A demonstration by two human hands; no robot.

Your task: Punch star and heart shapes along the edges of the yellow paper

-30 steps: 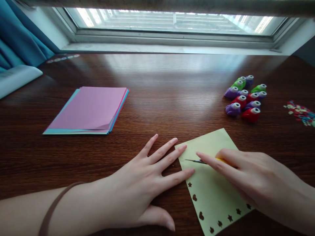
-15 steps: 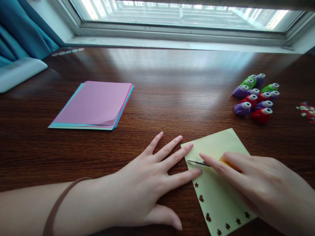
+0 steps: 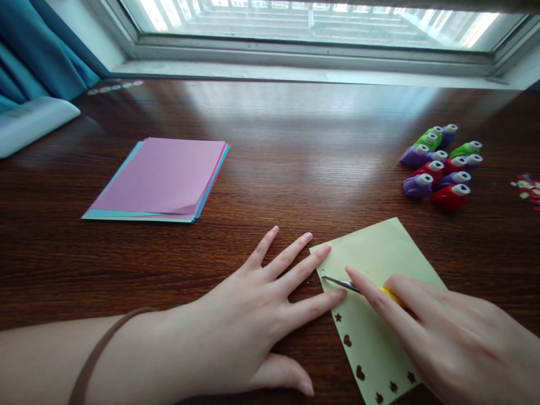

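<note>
A pale green sheet of paper (image 3: 379,247) lies at an angle on the table, with small hearts, stars and leaf-like shapes cut through along its left and bottom edges. My left hand (image 3: 270,306) rests flat with fingers spread, its index finger and another fingertip on the sheet's left edge. In my right hand (image 3: 447,326) is a craft knife (image 3: 343,284) with a yellow handle and a slim metal blade. My right index finger stretches along the blade. The blade's tip touches the paper near the left edge, just below a small curved mark. The fingers hide most of the handle.
A stack of coloured paper (image 3: 160,174), pink on top, lies at left. Several purple, red and green craft punches (image 3: 449,197) stand at right, near small paper bits (image 3: 529,188). A white object (image 3: 37,124) and blue curtain (image 3: 37,50) are far left; a window (image 3: 312,25) lies beyond.
My right hand has shifted slightly down and right with the craft knife, whose blade is now more tilted. A small curved mark shows above its tip. My left hand stays put.
</note>
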